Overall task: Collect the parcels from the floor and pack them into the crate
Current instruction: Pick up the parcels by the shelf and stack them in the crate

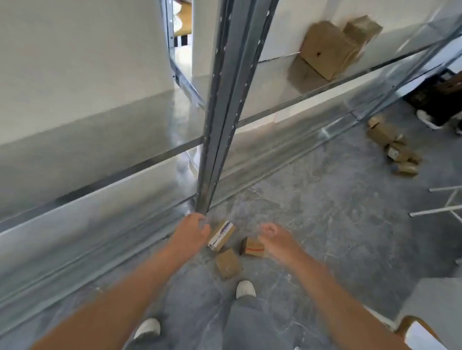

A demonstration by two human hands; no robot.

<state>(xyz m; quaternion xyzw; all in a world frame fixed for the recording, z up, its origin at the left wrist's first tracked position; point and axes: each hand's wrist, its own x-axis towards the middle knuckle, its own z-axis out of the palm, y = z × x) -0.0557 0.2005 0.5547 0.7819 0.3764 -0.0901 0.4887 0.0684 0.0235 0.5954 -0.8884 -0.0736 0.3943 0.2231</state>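
Note:
Three small cardboard parcels lie on the grey floor at the foot of a metal rack post. One with a white label [221, 235] lies just right of my left hand [191, 232]. A second with a red stripe [252, 247] is partly covered by my right hand [276, 239]. A plain brown parcel [228, 264] lies nearest my feet. Both hands hover above the parcels with loosely curled fingers and hold nothing. The view is blurred. A dark crate [429, 92] stands at the far right, beside another person.
A metal shelf rack [221, 93] rises directly ahead, with cardboard boxes [332, 48] on its shelf. Several more parcels [394, 147] lie on the floor at the far right near another person's legs [461, 107]. White table legs [449, 207] stand to the right.

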